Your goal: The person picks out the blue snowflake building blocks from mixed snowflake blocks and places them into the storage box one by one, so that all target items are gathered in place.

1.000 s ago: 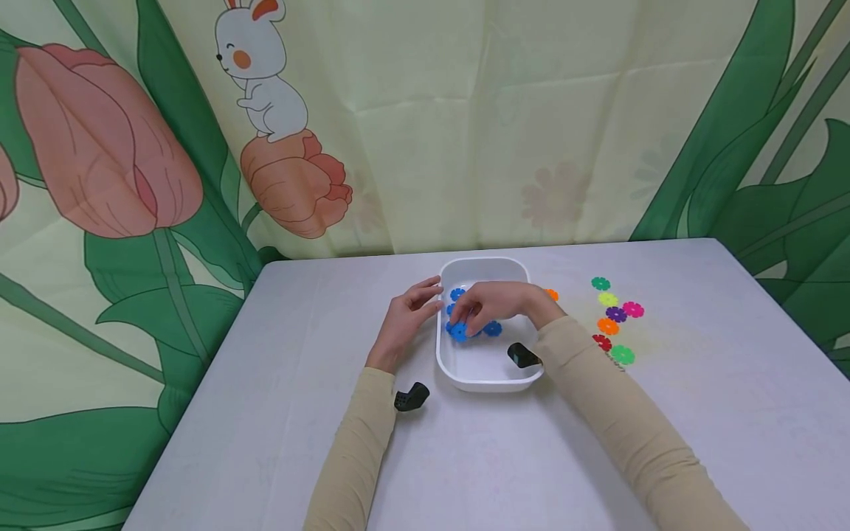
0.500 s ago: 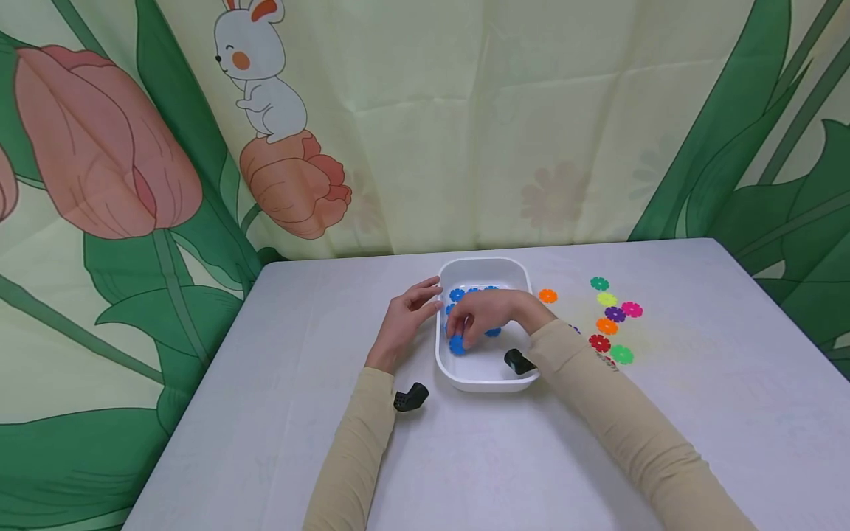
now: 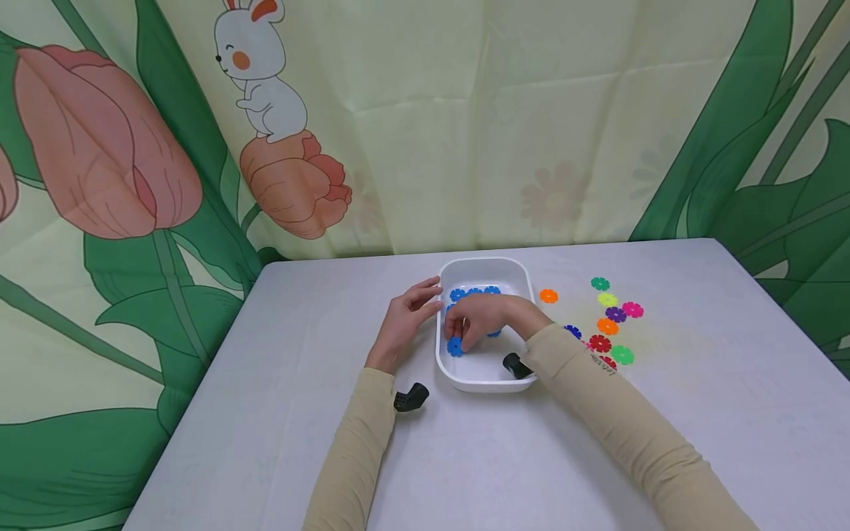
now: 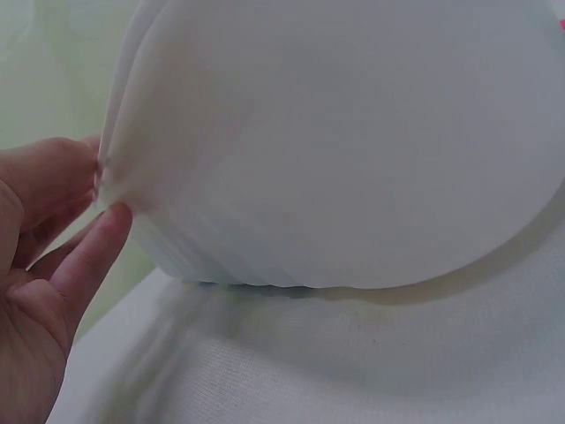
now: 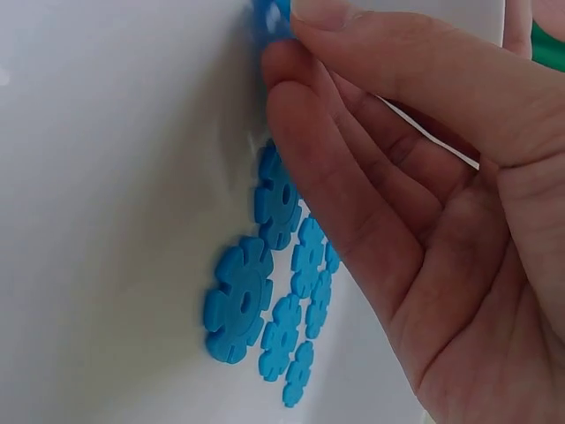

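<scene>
In the head view, a white plastic tray (image 3: 491,385) stands on the table. My right hand (image 3: 481,317) reaches into it and pinches a blue flower-shaped disc (image 3: 454,346) near the tray's left wall. The same disc (image 5: 272,19) shows at the top of the right wrist view, between thumb and fingers. Several more blue discs (image 5: 238,305) lie on the tray floor, partly hidden by this hand. My left hand (image 3: 405,321) is at the tray's left side, its fingers touching the rim. In the left wrist view its thumb (image 4: 110,225) rests against the outer wall.
To the right of the tray lie loose flower discs, among them an orange disc (image 3: 548,296), a pink disc (image 3: 633,310) and a green disc (image 3: 623,355). My right sleeve (image 3: 598,391) covers part of that area. A printed curtain (image 3: 478,147) hangs behind the table.
My right hand has moved the blue disc a short way toward the near left of the tray, mostly in the first half second. The left hand has stayed at the rim.
</scene>
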### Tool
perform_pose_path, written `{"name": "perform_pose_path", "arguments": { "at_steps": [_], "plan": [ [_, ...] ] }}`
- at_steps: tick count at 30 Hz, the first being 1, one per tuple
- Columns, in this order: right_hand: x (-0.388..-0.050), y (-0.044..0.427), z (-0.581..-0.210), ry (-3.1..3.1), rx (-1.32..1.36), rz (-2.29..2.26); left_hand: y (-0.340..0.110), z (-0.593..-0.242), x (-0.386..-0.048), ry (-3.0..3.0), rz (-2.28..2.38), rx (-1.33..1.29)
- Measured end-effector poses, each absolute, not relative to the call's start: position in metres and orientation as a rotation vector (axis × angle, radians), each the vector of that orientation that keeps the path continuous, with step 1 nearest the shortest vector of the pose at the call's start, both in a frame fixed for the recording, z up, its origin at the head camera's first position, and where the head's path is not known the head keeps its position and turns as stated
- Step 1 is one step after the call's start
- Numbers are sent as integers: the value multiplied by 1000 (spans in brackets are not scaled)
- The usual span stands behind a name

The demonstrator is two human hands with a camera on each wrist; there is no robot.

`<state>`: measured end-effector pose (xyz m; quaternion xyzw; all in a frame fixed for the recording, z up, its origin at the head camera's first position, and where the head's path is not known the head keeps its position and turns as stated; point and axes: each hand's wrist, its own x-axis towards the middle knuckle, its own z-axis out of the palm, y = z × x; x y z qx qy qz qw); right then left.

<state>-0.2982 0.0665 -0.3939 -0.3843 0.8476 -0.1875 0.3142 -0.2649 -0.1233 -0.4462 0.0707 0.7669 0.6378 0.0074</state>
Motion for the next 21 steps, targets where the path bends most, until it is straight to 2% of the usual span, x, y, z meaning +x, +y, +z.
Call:
{"name": "perform_pose_path", "arguments": {
  "at_steps": [21],
  "plan": [
    [-298,64,-397,2267,-997,-481,-123,-447,-264,2415,1978,221]
  ]
}}
